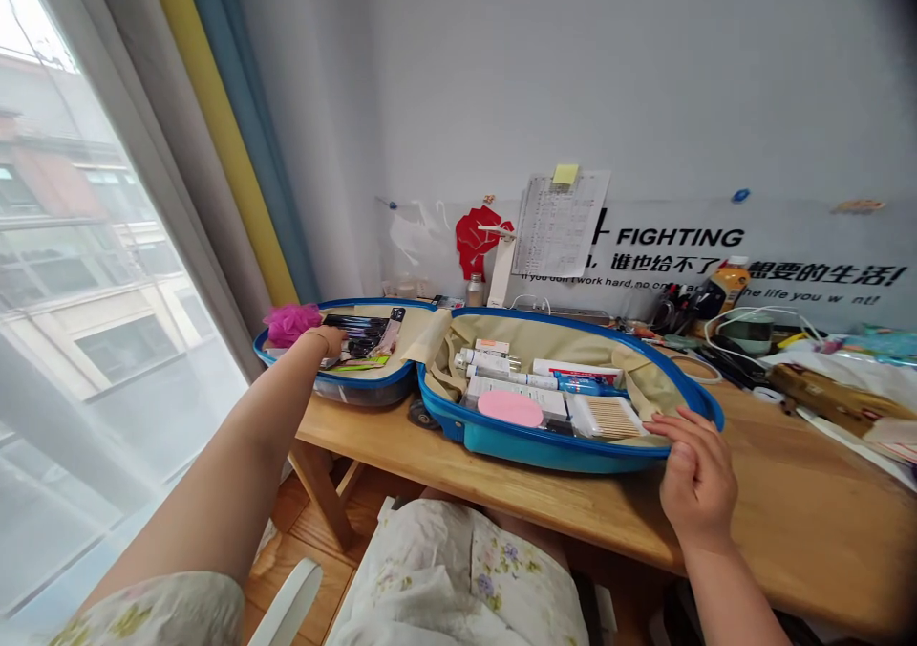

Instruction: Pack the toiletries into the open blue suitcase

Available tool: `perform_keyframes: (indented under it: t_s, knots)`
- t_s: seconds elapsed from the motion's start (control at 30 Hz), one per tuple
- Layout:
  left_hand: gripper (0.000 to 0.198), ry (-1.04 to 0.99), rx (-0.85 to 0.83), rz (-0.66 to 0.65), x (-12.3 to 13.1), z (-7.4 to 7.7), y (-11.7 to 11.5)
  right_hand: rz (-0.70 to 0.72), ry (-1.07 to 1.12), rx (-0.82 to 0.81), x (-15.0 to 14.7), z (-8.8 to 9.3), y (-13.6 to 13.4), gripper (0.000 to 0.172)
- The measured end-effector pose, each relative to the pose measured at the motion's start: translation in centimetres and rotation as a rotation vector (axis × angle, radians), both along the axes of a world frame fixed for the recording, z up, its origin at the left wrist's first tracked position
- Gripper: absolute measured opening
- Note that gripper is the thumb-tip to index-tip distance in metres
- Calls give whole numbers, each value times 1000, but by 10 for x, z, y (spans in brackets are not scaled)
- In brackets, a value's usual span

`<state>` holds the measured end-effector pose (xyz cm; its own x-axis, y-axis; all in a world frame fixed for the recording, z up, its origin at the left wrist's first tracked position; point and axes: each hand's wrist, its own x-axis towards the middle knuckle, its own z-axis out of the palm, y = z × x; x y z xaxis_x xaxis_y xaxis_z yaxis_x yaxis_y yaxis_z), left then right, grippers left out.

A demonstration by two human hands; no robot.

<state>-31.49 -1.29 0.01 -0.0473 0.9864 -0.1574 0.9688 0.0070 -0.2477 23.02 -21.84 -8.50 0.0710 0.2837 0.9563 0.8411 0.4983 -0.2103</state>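
An open blue suitcase [559, 461] lies on the wooden desk with both halves spread out. My left hand [327, 341] reaches into the left half, beside a pink bath puff [292, 323] and at some dark packaged items [369, 331]; its fingertips are too hidden to show a grip. My right hand [698, 469] is at the right half's near rim, fingers stretched and holding nothing. Close to it lies a pack of cotton swabs [608, 417]. A pink oval item [510, 408], a toothpaste box [577, 370], a blue tube [588, 386] and white tubes [494, 360] fill that half.
Behind the suitcase are a white desk lamp [501, 269] and a small bottle [474, 290]. An orange-labelled bottle [732, 283], cables and a brown pouch [823, 393] crowd the desk's right. A window with curtains [207, 130] is at left; a white chair arm [287, 603] is below.
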Motion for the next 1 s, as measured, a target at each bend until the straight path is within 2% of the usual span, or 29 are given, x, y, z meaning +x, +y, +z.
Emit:
perform_keyframes:
  t_s: [0.17, 0.33, 0.5, 0.63, 0.77, 0.87, 1.0]
  knots:
    - [36, 46, -14, 8, 3, 1, 6, -8, 24, -31, 1, -1, -1, 35]
    - [36, 26, 81, -7, 4, 6, -5, 3, 8, -14, 1, -1, -1, 32]
    - [41, -28, 280, -66, 24, 27, -15, 4, 13, -20, 0, 0, -2, 32]
    - [50, -96, 372, -217, 73, 55, -15, 3, 7, -10, 0, -1, -1, 32]
    - [51, -149, 320, -478, 146, 70, -14, -1, 20, -23, -1, 0, -1, 34]
    - [48, -168, 229, -625, 201, 64, -12, 7, 34, -35, -1, -1, -1, 34]
    - [45, -187, 123, -701, 249, 39, -7, 21, 22, -14, 1, -3, 0, 34]
